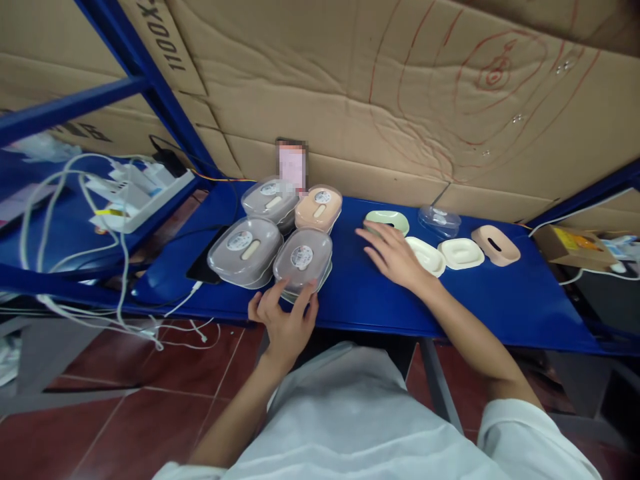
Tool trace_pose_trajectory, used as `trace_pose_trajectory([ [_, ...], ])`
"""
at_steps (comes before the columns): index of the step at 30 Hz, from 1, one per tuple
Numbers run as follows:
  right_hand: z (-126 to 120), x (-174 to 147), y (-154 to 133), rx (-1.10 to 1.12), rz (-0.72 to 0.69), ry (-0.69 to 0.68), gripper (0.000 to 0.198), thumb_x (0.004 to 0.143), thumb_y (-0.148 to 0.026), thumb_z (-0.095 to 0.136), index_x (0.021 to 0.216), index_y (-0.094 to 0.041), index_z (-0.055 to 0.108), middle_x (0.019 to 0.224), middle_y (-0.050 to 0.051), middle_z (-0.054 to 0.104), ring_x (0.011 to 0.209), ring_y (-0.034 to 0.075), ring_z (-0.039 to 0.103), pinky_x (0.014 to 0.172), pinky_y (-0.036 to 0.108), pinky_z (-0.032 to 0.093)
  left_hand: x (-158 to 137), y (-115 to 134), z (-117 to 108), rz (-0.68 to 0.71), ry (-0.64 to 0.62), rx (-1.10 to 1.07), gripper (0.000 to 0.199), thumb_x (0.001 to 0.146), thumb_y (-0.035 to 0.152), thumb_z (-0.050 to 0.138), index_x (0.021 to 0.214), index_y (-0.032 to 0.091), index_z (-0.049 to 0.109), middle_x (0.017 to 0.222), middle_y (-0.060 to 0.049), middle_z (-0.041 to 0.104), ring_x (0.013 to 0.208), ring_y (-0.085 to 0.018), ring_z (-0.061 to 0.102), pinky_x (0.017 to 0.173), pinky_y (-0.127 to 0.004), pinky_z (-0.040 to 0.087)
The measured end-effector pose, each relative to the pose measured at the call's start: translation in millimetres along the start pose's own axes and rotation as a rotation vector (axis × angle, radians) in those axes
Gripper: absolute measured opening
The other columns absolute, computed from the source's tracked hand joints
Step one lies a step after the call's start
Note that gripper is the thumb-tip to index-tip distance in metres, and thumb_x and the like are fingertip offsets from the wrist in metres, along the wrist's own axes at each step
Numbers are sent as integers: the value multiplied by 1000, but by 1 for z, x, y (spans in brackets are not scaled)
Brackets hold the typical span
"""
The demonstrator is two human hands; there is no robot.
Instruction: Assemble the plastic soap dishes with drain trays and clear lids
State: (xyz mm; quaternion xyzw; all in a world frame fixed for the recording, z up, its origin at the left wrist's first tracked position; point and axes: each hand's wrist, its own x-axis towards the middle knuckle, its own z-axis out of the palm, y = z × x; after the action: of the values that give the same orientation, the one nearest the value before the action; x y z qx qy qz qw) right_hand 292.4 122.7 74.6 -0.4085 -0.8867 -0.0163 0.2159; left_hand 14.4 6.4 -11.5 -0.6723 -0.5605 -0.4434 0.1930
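My left hand (287, 317) is at the near edge of a grey soap box with a clear lid (303, 250). Its fingers are apart, the tips touching the front rim of the lid. Beside that box stand another grey soap box (245, 250), a grey one behind (270, 200) and a peach one (319, 207), each bearing a round label. My right hand (393, 255) reaches over a pale green soap dish (397, 220), fingers spread, partly covering it. Right of this hand lie two cream dish inserts (427, 257) (461, 253), a peach soap dish (495, 245) and a clear lid (440, 221).
A phone (293, 165) leans upright against the cardboard wall (350, 100). To the left are a dark device (205, 260), tangled white cables (120, 267) and a loaded power strip (145, 200). A blue frame post (165, 100) borders the blue tabletop (380, 307); a small carton (575, 250) stands right.
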Motion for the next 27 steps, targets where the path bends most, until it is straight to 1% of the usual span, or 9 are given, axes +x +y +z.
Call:
trace_pose_trajectory([
  [4,-5,-65,28,-166,266,-39,45,112,-42,52,149,-21,66,147,20,70,136,41,66,113,65,53,-2,10,-5,113,34,8,55,92,21,82,143,36,65,142,-16,55,129,-33,56,111,-56,49],
  [6,-5,-91,26,-129,251,-95,43,112,-44,53,147,-23,68,151,18,67,137,41,66,112,66,54,1,22,-4,224,-52,-122,57,94,19,78,146,37,64,141,-13,60,126,-29,61,109,-50,52],
  [8,-6,-106,16,-1,162,-148,42,113,-41,51,149,-28,67,158,14,63,143,36,63,116,62,54,8,37,4,320,-251,-267,55,100,17,67,151,36,60,146,-12,63,131,-28,64,110,-46,52],
  [11,-11,-102,6,181,58,-137,46,114,-32,45,159,-33,57,162,7,61,149,28,59,122,53,52,25,54,20,388,-556,-352,51,108,21,55,158,27,54,163,-16,55,150,-33,53,117,-51,50],
  [14,-12,-76,26,156,61,-49,49,115,-29,39,161,-32,54,164,8,58,152,26,54,125,53,48,38,59,33,437,-680,-363,42,110,28,55,151,23,59,161,-15,57,149,-35,54,119,-55,48],
  [17,-3,-47,68,31,141,10,47,113,-32,46,156,-24,60,163,14,58,153,33,51,125,60,42,42,53,36,410,-686,-348,29,110,27,57,136,23,68,143,-13,67,133,-31,64,112,-51,54],
  [21,14,-34,107,3,192,5,39,110,-38,53,140,-22,73,137,16,76,133,36,65,115,62,46,42,48,38,285,-623,-310,15,108,28,61,120,22,69,130,-12,68,124,-29,65,105,-46,58],
  [23,17,-40,111,25,193,19,38,111,-40,52,135,-24,76,129,14,78,126,34,67,110,58,50,42,49,41,260,-619,-279,13,108,25,59,116,21,68,127,-12,68,123,-29,63,105,-45,58],
  [27,13,-53,98,58,196,47,39,112,-45,51,137,-27,75,132,12,77,127,32,67,108,54,50,42,51,47,261,-629,-262,13,109,23,56,115,21,67,126,-12,67,123,-30,62,106,-48,57],
])
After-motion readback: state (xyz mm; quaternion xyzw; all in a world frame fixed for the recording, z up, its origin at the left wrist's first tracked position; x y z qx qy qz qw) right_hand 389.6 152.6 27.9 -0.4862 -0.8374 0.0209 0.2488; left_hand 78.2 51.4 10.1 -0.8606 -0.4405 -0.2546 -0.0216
